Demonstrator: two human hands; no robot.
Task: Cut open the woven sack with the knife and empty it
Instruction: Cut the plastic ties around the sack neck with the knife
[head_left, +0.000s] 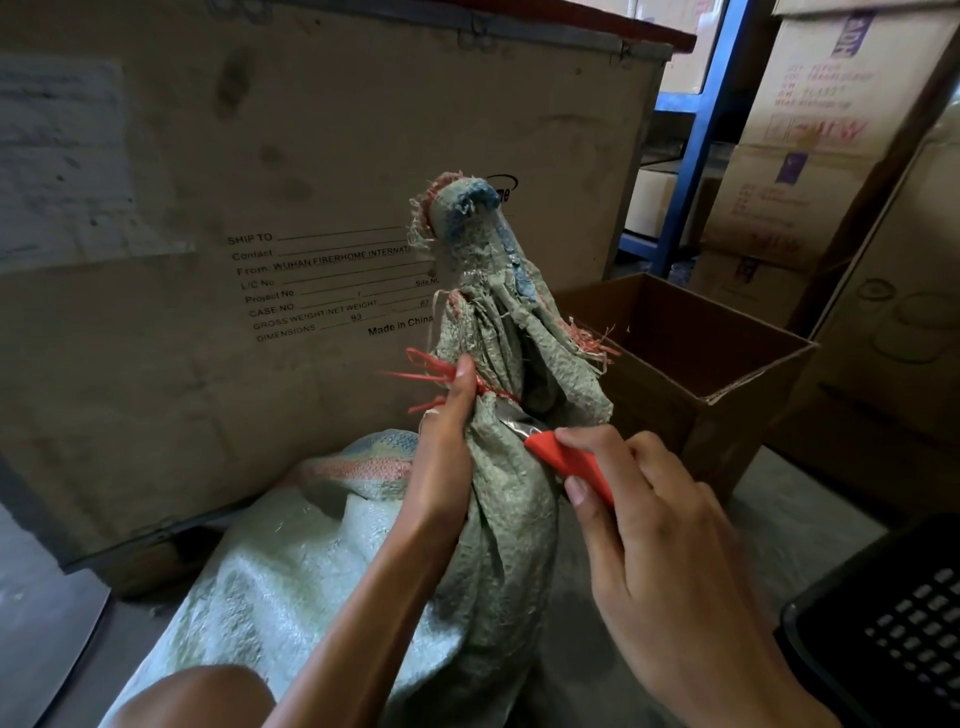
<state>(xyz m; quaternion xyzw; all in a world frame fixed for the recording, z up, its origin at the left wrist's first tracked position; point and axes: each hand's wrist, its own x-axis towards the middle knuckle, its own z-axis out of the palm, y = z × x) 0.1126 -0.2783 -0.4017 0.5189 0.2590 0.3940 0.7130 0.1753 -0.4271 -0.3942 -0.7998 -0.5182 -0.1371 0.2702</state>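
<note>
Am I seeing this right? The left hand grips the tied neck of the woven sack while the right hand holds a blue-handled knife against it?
Not quite: the knife's handle is red, not blue. The head view shows the left hand gripping the tied neck of the woven sack while the right hand holds the red-handled knife against it.

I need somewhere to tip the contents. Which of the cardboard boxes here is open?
The brown cardboard box on the floor just right of the sack: its top is open and the inside shows. The stacked cartons behind it are all closed.
</note>
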